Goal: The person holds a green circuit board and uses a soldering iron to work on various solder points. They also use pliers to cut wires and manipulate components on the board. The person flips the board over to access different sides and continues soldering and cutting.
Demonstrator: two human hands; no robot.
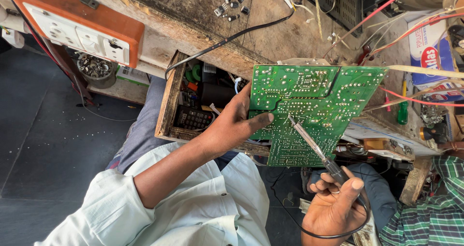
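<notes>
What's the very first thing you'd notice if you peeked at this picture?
A big green circuit board fills the middle, solder side up, held at its edge by the left hand. The right hand below holds a soldering iron with its tip touching the board. At the top left sits an orange switchboard with white sockets.

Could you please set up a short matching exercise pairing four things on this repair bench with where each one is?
Things:
1. circuit board
2. soldering iron
3. remote control
4. switch panel

Places:
A. in the open drawer
B. held in the right hand
C. mounted on the bench's edge, upper left
D. gripped by the left hand

Pairs: 1-D, 2-B, 3-A, 4-C
</notes>
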